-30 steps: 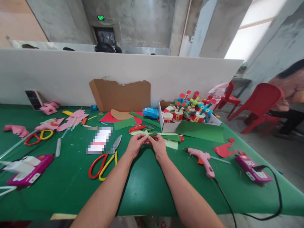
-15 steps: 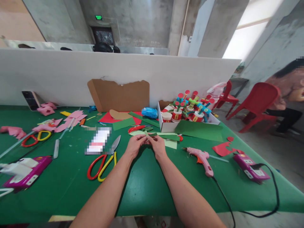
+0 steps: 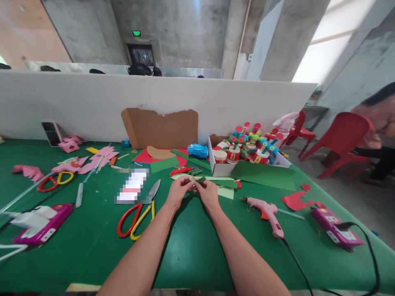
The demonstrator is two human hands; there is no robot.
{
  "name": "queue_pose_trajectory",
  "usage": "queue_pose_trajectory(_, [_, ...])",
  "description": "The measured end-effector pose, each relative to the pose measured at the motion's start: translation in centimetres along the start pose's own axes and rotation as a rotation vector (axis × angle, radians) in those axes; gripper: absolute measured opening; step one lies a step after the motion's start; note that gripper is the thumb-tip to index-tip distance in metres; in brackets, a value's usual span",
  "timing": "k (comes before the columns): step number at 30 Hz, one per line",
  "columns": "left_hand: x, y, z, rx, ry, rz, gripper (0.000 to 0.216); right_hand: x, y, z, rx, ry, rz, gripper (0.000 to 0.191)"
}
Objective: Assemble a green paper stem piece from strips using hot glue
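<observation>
My left hand and my right hand meet over the middle of the table, fingertips pinched together. Between them are narrow paper strips, a light green strip and a dark green strip, crossing at the fingertips. How they are folded there is mostly hidden by my fingers. Just beyond lies a folded green paper spring beside a red-handled tool. Loose light and dark green strips lie past my right hand.
Large scissors lie left of my arms, a pink glue gun to the right. A white box holds several paper figures on cups. Purple power strips sit at both sides. Beyond the table's right edge, a person sits on a red chair.
The whole view has shifted slightly, so things sit a little lower and farther right. Both hands keep their pinch on the strips, with the fingertips only slightly moved.
</observation>
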State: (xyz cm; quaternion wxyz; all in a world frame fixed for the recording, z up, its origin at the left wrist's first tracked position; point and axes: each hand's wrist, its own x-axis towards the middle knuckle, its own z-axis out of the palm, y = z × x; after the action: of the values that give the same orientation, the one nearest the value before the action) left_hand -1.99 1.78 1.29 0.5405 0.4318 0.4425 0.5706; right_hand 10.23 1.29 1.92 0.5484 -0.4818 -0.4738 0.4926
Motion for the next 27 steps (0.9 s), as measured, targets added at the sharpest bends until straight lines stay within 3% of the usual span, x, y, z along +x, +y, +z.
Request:
queue_pose_trajectory(12, [0.26, -0.21, -0.19, 0.187, 0.192, 0.171, 0.015, -0.08, 0.03, 0.09, -0.023, 0.015, 0.057, 0.022])
queue_pose_trajectory(19, [0.17, 0.19, -0.55, 0.131, 0.301, 0.167, 0.021, 0.14, 0.27, -0.17, 0.067, 0.098, 0.095, 0.032])
queue_pose_trajectory(22, [0.16, 0.09, -0.42, 0.101, 0.219, 0.114, 0.028, 0.32, 0.51, -0.16, 0.192, 0.126, 0.137, 0.039])
queue_pose_trajectory(27, [0.08, -0.33, 0.05, 0.085, 0.056, 0.01, 0.037, 0.21, 0.68, 0.21, 0.303, 0.057, 0.171, 0.037])
